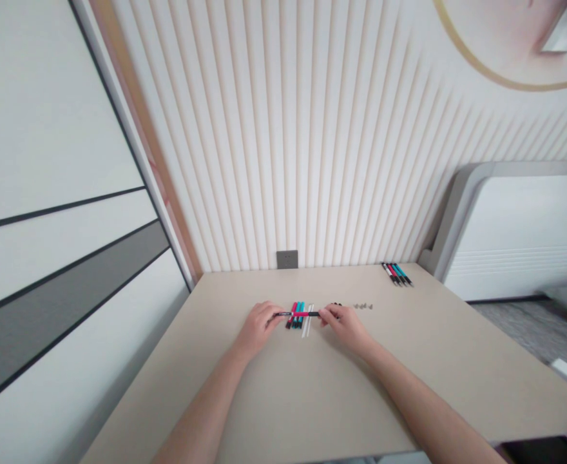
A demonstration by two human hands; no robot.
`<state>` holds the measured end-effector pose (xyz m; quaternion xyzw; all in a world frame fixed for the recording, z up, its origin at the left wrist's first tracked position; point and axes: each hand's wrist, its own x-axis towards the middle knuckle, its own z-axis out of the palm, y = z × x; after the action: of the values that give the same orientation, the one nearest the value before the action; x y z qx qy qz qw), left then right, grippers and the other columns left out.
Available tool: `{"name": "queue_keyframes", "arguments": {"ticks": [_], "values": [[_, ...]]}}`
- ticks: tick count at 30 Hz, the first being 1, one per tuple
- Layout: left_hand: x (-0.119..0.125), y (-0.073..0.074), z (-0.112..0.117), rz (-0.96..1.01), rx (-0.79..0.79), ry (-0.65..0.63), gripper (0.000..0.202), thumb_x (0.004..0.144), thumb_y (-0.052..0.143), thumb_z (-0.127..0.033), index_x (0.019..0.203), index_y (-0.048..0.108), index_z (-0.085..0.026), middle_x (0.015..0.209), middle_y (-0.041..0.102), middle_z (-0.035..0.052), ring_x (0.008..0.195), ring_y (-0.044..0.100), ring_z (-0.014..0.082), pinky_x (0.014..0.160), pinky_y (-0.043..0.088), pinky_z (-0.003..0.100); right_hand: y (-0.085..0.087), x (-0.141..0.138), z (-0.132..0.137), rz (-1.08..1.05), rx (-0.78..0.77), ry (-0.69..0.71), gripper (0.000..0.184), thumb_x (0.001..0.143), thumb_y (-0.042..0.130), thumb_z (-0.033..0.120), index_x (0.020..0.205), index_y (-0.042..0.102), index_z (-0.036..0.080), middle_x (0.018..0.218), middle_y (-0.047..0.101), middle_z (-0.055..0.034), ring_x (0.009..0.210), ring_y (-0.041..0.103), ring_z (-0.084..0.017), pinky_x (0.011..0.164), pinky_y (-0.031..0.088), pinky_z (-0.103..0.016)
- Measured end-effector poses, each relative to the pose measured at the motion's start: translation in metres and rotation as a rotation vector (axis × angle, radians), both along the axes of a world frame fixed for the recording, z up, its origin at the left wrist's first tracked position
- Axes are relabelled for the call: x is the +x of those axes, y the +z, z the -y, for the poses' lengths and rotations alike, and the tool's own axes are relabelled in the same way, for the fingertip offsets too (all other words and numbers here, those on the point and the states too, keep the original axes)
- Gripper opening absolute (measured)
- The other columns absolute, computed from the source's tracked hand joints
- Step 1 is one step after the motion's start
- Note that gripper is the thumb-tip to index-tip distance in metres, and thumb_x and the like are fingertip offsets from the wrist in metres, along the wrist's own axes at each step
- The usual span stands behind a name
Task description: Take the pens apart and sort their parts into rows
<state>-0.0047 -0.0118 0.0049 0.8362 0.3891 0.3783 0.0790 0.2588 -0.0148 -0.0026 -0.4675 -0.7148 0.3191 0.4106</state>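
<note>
My left hand [258,325] and my right hand [344,323] both pinch the ends of a red and black pen [299,314], held crosswise just above the beige table [288,386]. Under it lie a few pens or barrels in red and teal [296,309] and pale clear tubes [307,322]. Small black parts [336,304] sit just beyond my right hand, and a few small grey pieces [363,307] lie to its right.
A bundle of red, black and teal pens [397,274] lies at the table's far right edge. A grey wall socket [287,259] sits on the ribbed wall behind. A white padded headboard [520,232] stands at right, panelled cabinets at left.
</note>
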Motion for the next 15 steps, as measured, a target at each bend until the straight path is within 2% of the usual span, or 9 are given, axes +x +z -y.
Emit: {"name": "queue_keyframes", "arguments": {"ticks": [2, 4, 6, 8, 10, 13, 15], "values": [[0.000, -0.001, 0.000, -0.003, 0.006, -0.013, 0.016, 0.095, 0.053, -0.032, 0.097, 0.066, -0.022, 0.091, 0.068, 0.0041, 0.087, 0.060, 0.0183, 0.081, 0.046, 0.032, -0.002, -0.001, 0.000, 0.031, -0.067, -0.011, 0.054, 0.093, 0.041, 0.050, 0.055, 0.062, 0.019, 0.049, 0.056, 0.0000, 0.049, 0.048, -0.013, 0.052, 0.034, -0.025], [0.000, -0.001, -0.001, 0.000, 0.013, -0.013, 0.016, 0.095, 0.053, -0.032, 0.095, 0.066, -0.022, 0.090, 0.068, 0.0038, 0.086, 0.060, 0.0180, 0.081, 0.046, 0.032, -0.002, -0.001, 0.001, 0.030, -0.089, -0.026, 0.058, 0.095, 0.036, 0.051, 0.054, 0.061, 0.019, 0.048, 0.054, 0.0000, 0.047, 0.047, -0.013, 0.052, 0.034, -0.025], [0.000, -0.001, -0.001, 0.005, 0.011, 0.003, 0.017, 0.095, 0.053, -0.034, 0.095, 0.066, -0.022, 0.088, 0.067, 0.0037, 0.085, 0.060, 0.0182, 0.079, 0.046, 0.031, 0.001, -0.002, 0.002, 0.009, -0.028, -0.022, 0.048, 0.093, 0.041, 0.049, 0.068, 0.068, 0.019, 0.059, 0.061, -0.0013, 0.056, 0.052, -0.015, 0.057, 0.038, -0.026], [0.000, 0.000, -0.001, 0.013, 0.003, 0.023, 0.019, 0.095, 0.053, -0.035, 0.095, 0.066, -0.021, 0.086, 0.066, 0.0039, 0.083, 0.059, 0.0185, 0.077, 0.047, 0.031, 0.006, -0.001, 0.003, -0.029, 0.060, -0.011, 0.030, 0.087, 0.055, 0.046, 0.091, 0.071, 0.021, 0.076, 0.068, -0.0027, 0.069, 0.058, -0.018, 0.065, 0.042, -0.027], [0.000, 0.001, 0.000, 0.018, -0.004, 0.032, 0.020, 0.095, 0.053, -0.035, 0.096, 0.067, -0.021, 0.086, 0.066, 0.0044, 0.082, 0.059, 0.0189, 0.076, 0.047, 0.032, 0.009, -0.001, 0.003, -0.051, 0.104, 0.012, 0.028, 0.083, 0.062, 0.043, 0.102, 0.070, 0.024, 0.087, 0.070, -0.0038, 0.077, 0.060, -0.019, 0.071, 0.044, -0.029], [0.000, 0.003, 0.001, 0.019, -0.008, 0.016, 0.020, 0.095, 0.052, -0.035, 0.096, 0.067, -0.021, 0.086, 0.066, 0.0044, 0.082, 0.059, 0.0187, 0.077, 0.047, 0.032, 0.011, 0.002, 0.003, -0.005, 0.149, 0.030, 0.022, 0.086, 0.059, 0.040, 0.092, 0.072, 0.024, 0.087, 0.071, -0.0043, 0.076, 0.060, -0.020, 0.071, 0.043, -0.030], [0.000, 0.004, 0.001, 0.017, -0.004, 0.003, 0.020, 0.095, 0.052, -0.035, 0.095, 0.067, -0.021, 0.086, 0.067, 0.0040, 0.083, 0.060, 0.0184, 0.077, 0.047, 0.032, 0.009, 0.003, 0.003, 0.067, 0.164, 0.044, 0.028, 0.090, 0.054, 0.041, 0.079, 0.072, 0.022, 0.078, 0.070, -0.0039, 0.072, 0.059, -0.019, 0.067, 0.041, -0.029]]}}
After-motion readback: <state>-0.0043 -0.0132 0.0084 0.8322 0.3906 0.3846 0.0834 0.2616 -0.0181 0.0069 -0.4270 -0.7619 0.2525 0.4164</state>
